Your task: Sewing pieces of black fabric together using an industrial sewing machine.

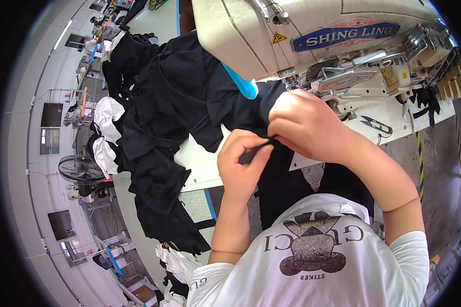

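Black fabric runs from beneath the head of a white sewing machine down to my two hands. My left hand pinches a folded edge of it between thumb and forefinger. Close beside it, my right hand is closed on the same fabric, just in front of the presser area, its fingertips partly hidden. The rest of the black fabric lies heaped across the table to the left and hangs over its edge. A bright blue light glows near the machine's left end.
Dark thread snips lie on the white table to the right of my right hand. Black scraps hang at the machine's right end. White crumpled cloth and a black fan are at the left.
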Tool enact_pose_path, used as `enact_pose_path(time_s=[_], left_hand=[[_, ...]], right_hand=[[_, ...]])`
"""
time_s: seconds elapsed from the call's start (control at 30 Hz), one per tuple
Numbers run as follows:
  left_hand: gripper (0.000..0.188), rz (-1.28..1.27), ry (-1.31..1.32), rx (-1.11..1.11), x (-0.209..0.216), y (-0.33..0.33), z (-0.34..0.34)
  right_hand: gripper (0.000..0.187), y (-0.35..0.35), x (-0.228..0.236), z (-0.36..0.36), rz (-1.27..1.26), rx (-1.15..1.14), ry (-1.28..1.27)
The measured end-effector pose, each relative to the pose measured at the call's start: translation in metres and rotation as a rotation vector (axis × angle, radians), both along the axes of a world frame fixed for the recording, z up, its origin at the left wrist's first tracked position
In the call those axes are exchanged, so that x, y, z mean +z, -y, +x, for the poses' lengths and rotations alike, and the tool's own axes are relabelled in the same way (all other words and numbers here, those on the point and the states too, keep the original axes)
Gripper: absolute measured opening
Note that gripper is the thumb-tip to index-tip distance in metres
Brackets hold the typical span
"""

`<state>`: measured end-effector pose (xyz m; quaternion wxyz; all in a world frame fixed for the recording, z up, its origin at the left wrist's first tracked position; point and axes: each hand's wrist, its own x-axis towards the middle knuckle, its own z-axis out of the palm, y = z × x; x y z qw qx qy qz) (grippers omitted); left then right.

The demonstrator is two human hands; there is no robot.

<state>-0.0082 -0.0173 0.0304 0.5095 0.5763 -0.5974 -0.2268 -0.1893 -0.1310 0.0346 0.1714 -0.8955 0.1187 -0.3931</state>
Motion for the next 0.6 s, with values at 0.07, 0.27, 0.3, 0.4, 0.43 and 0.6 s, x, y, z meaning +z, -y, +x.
enact_pose_path(time_s=[0.07,0.27,0.3,0.4,0.43,0.6], left_hand=[[0.022,-0.098,0.14,-0.094,-0.003,0.002,-0.001],[0.071,-0.304,0.58,-0.167,-0.027,0.017,-0.023],[0.075,-0.294,0.639,-0.16,-0.036,0.022,-0.022],[0.058,-0.435,0.747,-0.123,-0.05,0.052,-0.017],[0.055,-0.439,0.637,-0.126,-0.052,0.059,-0.017],[0.033,-0.277,0.508,-0.153,-0.014,0.079,-0.016]], right_hand=[[0.025,-0.005,-0.007,-0.009,-0.23,-0.029,0.088],[0.025,-0.04,-0.028,-0.044,-0.282,-0.262,-0.011],[0.025,-0.042,-0.029,-0.043,-0.28,-0.252,-0.015],[0.02,-0.043,-0.024,-0.043,-0.29,-0.276,0.061],[0.021,-0.042,-0.019,-0.042,-0.305,-0.28,0.072],[0.022,-0.02,0.011,-0.035,-0.425,-0.355,0.127]])
